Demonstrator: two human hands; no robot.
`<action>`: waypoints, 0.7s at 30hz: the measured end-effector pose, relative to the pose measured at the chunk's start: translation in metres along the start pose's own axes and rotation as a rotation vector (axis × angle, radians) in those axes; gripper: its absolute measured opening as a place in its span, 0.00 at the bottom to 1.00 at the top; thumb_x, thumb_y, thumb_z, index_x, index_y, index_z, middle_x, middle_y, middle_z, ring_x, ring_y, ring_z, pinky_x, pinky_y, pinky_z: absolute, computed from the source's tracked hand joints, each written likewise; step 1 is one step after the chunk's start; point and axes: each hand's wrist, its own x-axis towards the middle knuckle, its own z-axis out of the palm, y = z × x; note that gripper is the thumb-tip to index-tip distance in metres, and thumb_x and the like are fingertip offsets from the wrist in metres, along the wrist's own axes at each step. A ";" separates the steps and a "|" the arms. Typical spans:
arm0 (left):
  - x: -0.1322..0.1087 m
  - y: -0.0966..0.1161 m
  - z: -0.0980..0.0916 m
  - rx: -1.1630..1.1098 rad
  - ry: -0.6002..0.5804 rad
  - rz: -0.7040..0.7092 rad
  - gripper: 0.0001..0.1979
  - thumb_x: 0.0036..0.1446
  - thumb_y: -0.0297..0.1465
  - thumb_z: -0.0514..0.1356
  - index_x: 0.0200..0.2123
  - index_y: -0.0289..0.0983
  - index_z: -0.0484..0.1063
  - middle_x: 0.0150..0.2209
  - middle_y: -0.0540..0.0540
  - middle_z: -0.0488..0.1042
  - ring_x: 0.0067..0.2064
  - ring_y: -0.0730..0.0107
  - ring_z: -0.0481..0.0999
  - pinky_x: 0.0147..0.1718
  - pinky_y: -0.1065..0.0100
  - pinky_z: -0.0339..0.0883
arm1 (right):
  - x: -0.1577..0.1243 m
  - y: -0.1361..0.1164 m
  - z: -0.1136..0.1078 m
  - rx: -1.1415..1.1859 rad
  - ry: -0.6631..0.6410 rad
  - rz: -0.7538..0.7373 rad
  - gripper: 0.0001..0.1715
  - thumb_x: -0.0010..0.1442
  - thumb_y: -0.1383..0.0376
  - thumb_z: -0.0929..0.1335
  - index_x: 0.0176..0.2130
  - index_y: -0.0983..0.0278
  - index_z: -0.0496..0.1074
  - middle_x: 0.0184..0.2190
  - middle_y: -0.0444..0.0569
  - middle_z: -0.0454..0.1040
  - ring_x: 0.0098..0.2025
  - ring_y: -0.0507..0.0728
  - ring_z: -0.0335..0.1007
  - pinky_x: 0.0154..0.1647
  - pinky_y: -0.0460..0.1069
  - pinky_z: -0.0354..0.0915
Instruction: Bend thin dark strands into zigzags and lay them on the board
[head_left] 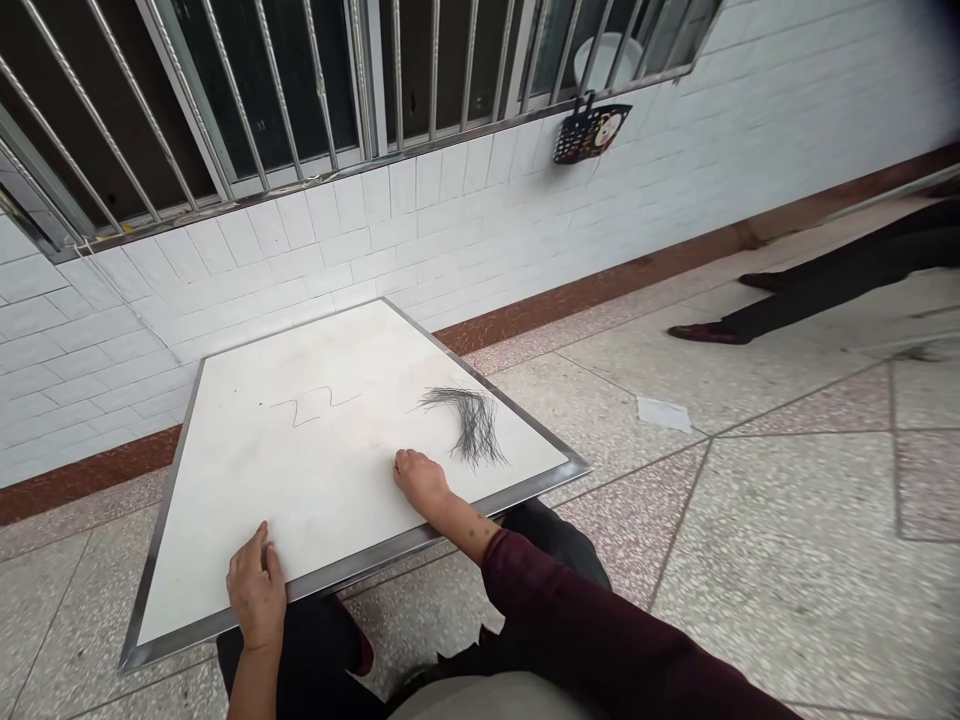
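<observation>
A white board [315, 480] with a grey metal edge lies over my lap. My left hand [256, 585] rests at its near left edge, thumb apart from the fingers, with nothing visible in it. Farther right, my right hand [420, 478] is closed on the white surface, fingertips curled down; whatever they may hold is hidden. To the right of that hand lies a loose heap of thin black wire-like strands [474, 425]. Thin bent dark lines [319, 402] show near the board's middle; whether they are strands or drawn marks I cannot tell.
Beyond the board stands a white tiled wall [465, 240] with a barred window [292, 90]. A small black basket [581, 132] hangs from the bars. At right, another person's legs [832, 280] stretch over the floor, and a white paper piece [664, 414] lies nearby.
</observation>
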 end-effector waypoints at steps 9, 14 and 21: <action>0.000 0.011 -0.008 0.030 -0.029 -0.007 0.20 0.62 0.33 0.49 0.52 0.36 0.72 0.47 0.40 0.76 0.51 0.53 0.70 0.50 0.56 0.63 | 0.002 -0.006 -0.009 0.006 -0.080 0.045 0.11 0.63 0.68 0.62 0.43 0.70 0.71 0.42 0.62 0.75 0.44 0.63 0.73 0.40 0.51 0.66; -0.001 0.012 -0.008 0.035 -0.039 0.007 0.19 0.62 0.32 0.49 0.52 0.35 0.72 0.48 0.40 0.76 0.50 0.53 0.70 0.49 0.56 0.63 | 0.012 -0.010 -0.030 0.028 -0.008 0.052 0.12 0.65 0.66 0.61 0.44 0.67 0.70 0.42 0.58 0.75 0.44 0.60 0.74 0.40 0.49 0.65; -0.003 0.011 -0.004 0.031 -0.019 0.021 0.18 0.61 0.31 0.50 0.51 0.37 0.73 0.47 0.41 0.76 0.50 0.54 0.71 0.49 0.56 0.63 | 0.104 -0.017 -0.076 0.026 0.065 0.119 0.16 0.66 0.69 0.60 0.51 0.72 0.67 0.48 0.62 0.71 0.50 0.63 0.70 0.46 0.53 0.66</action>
